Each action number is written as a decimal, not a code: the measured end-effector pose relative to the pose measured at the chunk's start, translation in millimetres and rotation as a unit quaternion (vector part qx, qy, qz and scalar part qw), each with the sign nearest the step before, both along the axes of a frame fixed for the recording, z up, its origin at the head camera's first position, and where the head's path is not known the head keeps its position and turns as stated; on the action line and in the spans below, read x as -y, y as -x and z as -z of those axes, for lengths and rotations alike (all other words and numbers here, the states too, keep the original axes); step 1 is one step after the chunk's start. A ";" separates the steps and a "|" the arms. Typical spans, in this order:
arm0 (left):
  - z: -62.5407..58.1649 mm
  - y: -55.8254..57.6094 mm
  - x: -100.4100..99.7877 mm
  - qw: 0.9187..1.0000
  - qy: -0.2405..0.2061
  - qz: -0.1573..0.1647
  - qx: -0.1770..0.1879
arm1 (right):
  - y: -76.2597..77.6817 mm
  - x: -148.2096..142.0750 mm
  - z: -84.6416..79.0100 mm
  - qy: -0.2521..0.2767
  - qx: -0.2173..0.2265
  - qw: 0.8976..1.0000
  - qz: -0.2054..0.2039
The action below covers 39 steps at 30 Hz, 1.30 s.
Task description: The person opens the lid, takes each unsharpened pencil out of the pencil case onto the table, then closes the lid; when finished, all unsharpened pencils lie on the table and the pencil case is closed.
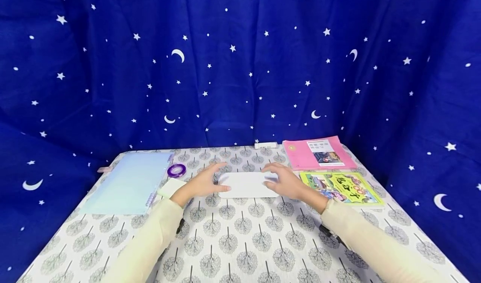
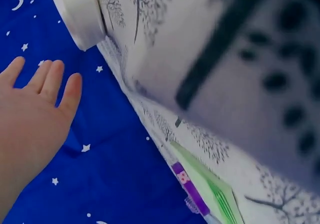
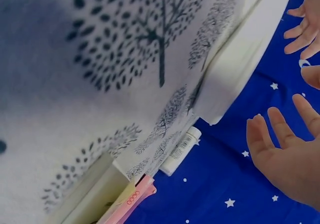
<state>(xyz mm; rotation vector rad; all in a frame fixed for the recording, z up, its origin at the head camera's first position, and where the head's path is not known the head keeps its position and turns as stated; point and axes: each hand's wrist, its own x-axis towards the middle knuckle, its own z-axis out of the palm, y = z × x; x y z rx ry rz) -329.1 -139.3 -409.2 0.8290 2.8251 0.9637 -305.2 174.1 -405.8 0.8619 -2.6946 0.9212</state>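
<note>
A long white box [image 1: 246, 185] with rounded corners lies flat on the tablecloth in the middle of the table. My left hand [image 1: 204, 182] hovers over its left end, thumb and fingers spread. Over the right end is my right hand [image 1: 285, 182], its fingers loosely bent. The left wrist view shows that hand [image 2: 37, 111] apart from the white box [image 2: 82, 21], palm visible and holding nothing. In the right wrist view, a gap separates the right hand [image 3: 287, 156] from the box [image 3: 245, 53]. The other hand's fingers [image 3: 302, 36] appear beyond.
To the left lie a pale blue folder [image 1: 129, 183], a purple tape roll [image 1: 176, 170] and a pale pad [image 1: 172, 188], partly behind the left wrist. A pink book [image 1: 297, 155] and a yellow picture book [image 1: 345, 189] lie right. A small white cylinder [image 1: 265, 145] is at the back edge.
</note>
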 end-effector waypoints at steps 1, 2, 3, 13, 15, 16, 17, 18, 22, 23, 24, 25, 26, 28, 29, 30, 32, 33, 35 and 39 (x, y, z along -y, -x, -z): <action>0.2 0.6 -1.0 1.000 0.010 0.001 0.010 | 1.5 0.3 0.7 -0.010 -0.002 1.000 0.000; 1.0 1.6 -2.1 1.000 0.020 0.005 0.017 | 3.0 0.6 1.5 -0.020 -0.006 1.000 -0.001; 1.9 2.2 -3.3 0.999 0.024 0.007 0.024 | 4.1 0.8 2.3 -0.026 -0.004 1.000 -0.001; 20.2 10.3 -4.5 0.998 0.017 0.005 0.056 | 12.2 8.9 16.0 -0.046 0.013 0.998 -0.036; 22.9 11.4 -3.5 0.998 0.009 -0.004 0.070 | 13.2 11.8 18.3 -0.047 0.018 0.998 -0.038; 23.5 11.8 -3.2 0.997 0.008 -0.010 0.076 | 13.7 13.0 19.6 -0.047 0.023 0.998 -0.037; 24.0 12.3 -2.9 0.997 0.006 -0.015 0.080 | 14.4 14.1 20.8 -0.047 0.022 0.998 -0.039; 24.0 12.5 -2.8 0.996 0.001 -0.021 0.086 | 15.0 15.2 22.0 -0.047 0.021 0.998 -0.041; 24.0 12.7 -2.0 0.995 0.004 -0.025 0.093 | 16.1 18.7 25.7 -0.050 0.021 0.997 -0.045; 24.1 12.5 -1.9 0.995 0.003 -0.025 0.096 | 16.2 19.5 26.5 -0.052 0.021 0.997 -0.046; 23.9 12.1 -1.6 0.995 0.003 -0.025 0.099 | 16.2 20.2 27.2 -0.053 0.022 0.997 -0.047; 23.7 12.0 -1.5 0.995 0.003 -0.024 0.101 | 16.1 20.9 27.3 -0.054 0.024 0.997 -0.046; 23.4 11.7 -1.4 0.994 0.001 -0.024 0.104 | 16.0 21.5 27.3 -0.056 0.029 0.997 -0.046; 23.6 11.1 -1.4 0.994 0.001 -0.022 0.104 | 15.9 22.3 28.5 -0.061 0.029 0.997 -0.045; 24.1 10.7 -1.4 0.994 0.001 -0.020 0.104 | 15.9 22.7 29.3 -0.061 0.030 0.997 -0.045; 24.5 10.4 -1.4 0.995 0.001 -0.020 0.102 | 16.0 22.9 30.3 -0.062 0.031 0.997 -0.043; 25.3 9.9 -1.5 0.995 -0.002 -0.015 0.100 | 16.8 23.0 32.7 -0.065 0.031 0.997 -0.039; 25.7 9.7 -1.5 0.995 -0.003 -0.012 0.100 | 17.3 23.0 33.9 -0.068 0.028 0.997 -0.038; 26.3 9.3 -1.4 0.995 -0.004 -0.006 0.097 | 18.3 23.0 35.9 -0.069 0.022 0.997 -0.038; 27.1 9.7 -0.7 0.996 -0.010 -0.002 0.090 | 19.4 22.6 38.8 -0.067 0.001 0.997 -0.047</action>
